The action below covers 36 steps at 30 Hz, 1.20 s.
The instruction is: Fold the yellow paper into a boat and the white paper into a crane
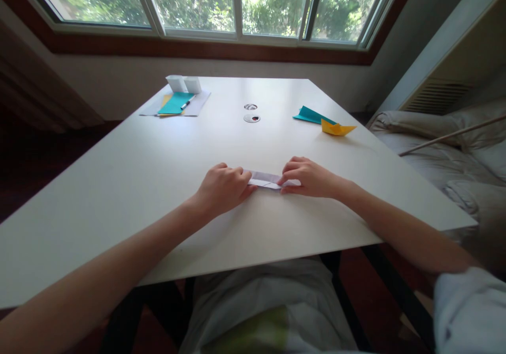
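Folded white paper strip (265, 180) lies flat on the white counter (138, 185), near the front edge, right between both hands. Left hand (223, 188) sits curled over the strip's left end, fingers bunched and pressing down on it, it looks like a way to pin that end so it can't slide. Right hand (310, 177) covers the other end, fingertips pressed together onto the paper near the middle crease, its grip pinching the fold flat against the surface. Only the middle of the strip shows; both ends are hidden under the hands.

Further out, well apart from the hands: a yellow paper boat (337, 128) on the right side, touching a teal folded paper (310, 115) just behind it. At the far left, a stack of paper sheets (176, 104) with a pen (186, 102) on top, and two small white boxes (184, 83) just behind. A round cable port (251, 117) sits mid-counter, beyond the strip. Nothing lies between the hands and the strip. A bed (446, 153) stands off to the right, a window (237, 0) ahead.
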Each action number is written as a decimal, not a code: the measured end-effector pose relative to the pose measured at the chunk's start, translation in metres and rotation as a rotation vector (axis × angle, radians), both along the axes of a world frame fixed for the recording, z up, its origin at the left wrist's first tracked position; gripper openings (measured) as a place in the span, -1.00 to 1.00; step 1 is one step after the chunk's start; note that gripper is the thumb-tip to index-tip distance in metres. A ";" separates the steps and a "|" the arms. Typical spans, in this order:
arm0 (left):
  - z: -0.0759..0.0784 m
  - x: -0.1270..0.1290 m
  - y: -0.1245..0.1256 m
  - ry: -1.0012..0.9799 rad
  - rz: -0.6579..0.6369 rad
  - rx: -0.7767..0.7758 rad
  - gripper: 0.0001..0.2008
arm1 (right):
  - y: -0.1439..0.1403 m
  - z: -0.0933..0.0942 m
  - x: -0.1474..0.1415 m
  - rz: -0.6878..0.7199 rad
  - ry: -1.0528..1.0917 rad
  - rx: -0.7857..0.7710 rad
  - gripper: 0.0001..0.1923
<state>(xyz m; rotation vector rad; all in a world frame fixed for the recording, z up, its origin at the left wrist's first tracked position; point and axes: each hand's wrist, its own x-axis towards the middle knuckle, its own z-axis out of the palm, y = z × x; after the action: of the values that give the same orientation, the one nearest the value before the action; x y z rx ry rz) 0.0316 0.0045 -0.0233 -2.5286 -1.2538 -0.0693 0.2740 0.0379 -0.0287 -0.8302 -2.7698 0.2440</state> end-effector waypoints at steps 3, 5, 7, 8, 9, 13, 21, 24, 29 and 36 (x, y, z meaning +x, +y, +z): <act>0.000 0.001 -0.001 0.024 0.005 0.012 -0.69 | 0.005 -0.004 0.001 -0.043 0.026 0.010 -0.81; 0.001 0.000 -0.001 0.039 -0.001 0.003 -0.70 | 0.008 -0.005 0.003 -0.051 0.049 0.016 -0.82; 0.002 0.000 0.000 0.047 -0.003 -0.009 -0.70 | 0.009 -0.004 0.003 -0.037 0.059 0.014 -0.82; 0.003 0.000 0.000 0.048 -0.002 -0.016 -0.70 | 0.009 -0.004 0.003 -0.026 0.054 0.013 -0.82; 0.003 0.000 0.000 0.049 0.001 -0.023 -0.70 | 0.008 -0.003 0.003 -0.013 0.041 0.013 -0.81; 0.006 0.001 -0.001 0.049 0.018 -0.049 -0.68 | -0.002 0.005 -0.001 0.009 -0.103 0.063 -0.77; 0.001 0.005 -0.008 -0.056 0.156 -0.110 -0.63 | -0.013 0.017 0.001 0.032 -0.205 0.076 -0.74; -0.005 0.003 0.001 -0.179 0.141 -0.163 -0.63 | -0.013 0.018 0.001 0.121 -0.117 0.003 -0.76; -0.014 0.002 0.013 -0.290 0.064 -0.282 -0.56 | -0.015 0.010 -0.007 0.203 0.056 -0.152 -0.71; -0.017 0.000 0.014 -0.305 -0.174 -0.406 -0.63 | -0.004 -0.009 -0.016 -0.041 0.173 -0.057 -0.73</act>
<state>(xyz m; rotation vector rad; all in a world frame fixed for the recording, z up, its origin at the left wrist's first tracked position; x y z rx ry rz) 0.0313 0.0183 -0.0403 -3.0690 -1.2553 -0.2746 0.2577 0.0335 -0.0381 -0.8369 -2.5931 0.3706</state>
